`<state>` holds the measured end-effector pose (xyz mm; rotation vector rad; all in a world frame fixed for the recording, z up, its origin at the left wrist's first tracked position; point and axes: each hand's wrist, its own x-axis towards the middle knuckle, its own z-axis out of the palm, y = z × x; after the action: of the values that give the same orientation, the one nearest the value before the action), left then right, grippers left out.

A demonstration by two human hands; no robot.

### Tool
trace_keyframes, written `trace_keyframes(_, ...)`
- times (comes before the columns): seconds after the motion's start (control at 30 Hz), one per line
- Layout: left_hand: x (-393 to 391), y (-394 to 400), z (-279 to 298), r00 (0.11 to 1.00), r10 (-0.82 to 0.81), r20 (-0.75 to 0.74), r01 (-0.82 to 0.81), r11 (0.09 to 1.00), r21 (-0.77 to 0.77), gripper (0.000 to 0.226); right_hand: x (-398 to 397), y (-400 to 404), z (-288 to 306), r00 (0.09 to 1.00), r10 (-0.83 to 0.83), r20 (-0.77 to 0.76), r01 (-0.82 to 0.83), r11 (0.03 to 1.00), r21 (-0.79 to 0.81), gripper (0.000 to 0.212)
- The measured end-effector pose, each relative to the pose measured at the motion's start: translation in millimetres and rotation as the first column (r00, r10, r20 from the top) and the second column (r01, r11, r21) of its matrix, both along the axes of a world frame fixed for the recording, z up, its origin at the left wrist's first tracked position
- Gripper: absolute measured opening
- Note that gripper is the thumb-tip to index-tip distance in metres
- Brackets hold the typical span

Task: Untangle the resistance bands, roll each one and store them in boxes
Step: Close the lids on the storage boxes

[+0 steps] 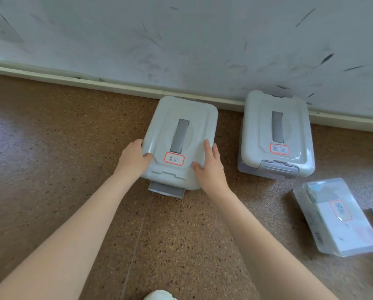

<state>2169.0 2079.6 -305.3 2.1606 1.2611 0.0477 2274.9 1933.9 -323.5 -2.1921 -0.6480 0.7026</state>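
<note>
Looking down past my own forearms, I am seeing a white shoe tip [159, 295] at the bottom edge and speckled brown floor [51, 148] stretching ahead. Both hands are sitting on the near end of the grey box [181, 118] with the red-bordered label [174, 158]. My left hand [134, 158] is curling round the left near corner of the lid, thumb on top; my right hand [210, 167] is pressing the right side, fingers lying fairly straight along the lid and thumb tucked onto it. So one hand is gripping, the other is flattened rather than clenched.

The box is lying directly ahead of both hands, its long axis running away from me toward the wall [181, 40], handle [180, 135] along that same line. Its front latch [167, 189] is hanging down and out, just nearer than my fingers, roughly midway between the hands, so either could reach it; I judge it is what the closing turns on.

To the right, a clear flat case [337, 217] is lying near, and a second grey box [276, 133] is standing farther back against the baseboard [73, 80], latch up. No bands are showing; whether they are inside, I cannot tell.
</note>
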Motion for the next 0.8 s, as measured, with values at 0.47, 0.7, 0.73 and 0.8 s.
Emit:
trace_keyframes(0.47,-28,-59,19,0.87,-0.434,-0.236,0.132,0.665,-0.735,0.02,-8,-132,21,0.988,0.154,0.012,-0.148,0.965,-0.214,0.067)
trace_keyframes(0.7,-28,-123,19,0.793,-0.586,-0.165,0.589,0.807,-0.034,0.082,-45,-174,26,0.587,0.728,0.354,-0.508,0.672,-0.539,0.096)
trace_keyframes(0.73,-30,-131,16,0.725,-0.658,-0.204,0.659,0.749,-0.071,0.086,-51,-176,20,0.52,0.789,0.328,-0.523,0.598,-0.608,0.106)
trace_keyframes(0.8,-35,-137,8,0.631,-0.718,-0.294,0.719,0.684,-0.128,0.088,-56,-178,12,0.473,0.809,0.349,-0.462,0.565,-0.683,0.112)
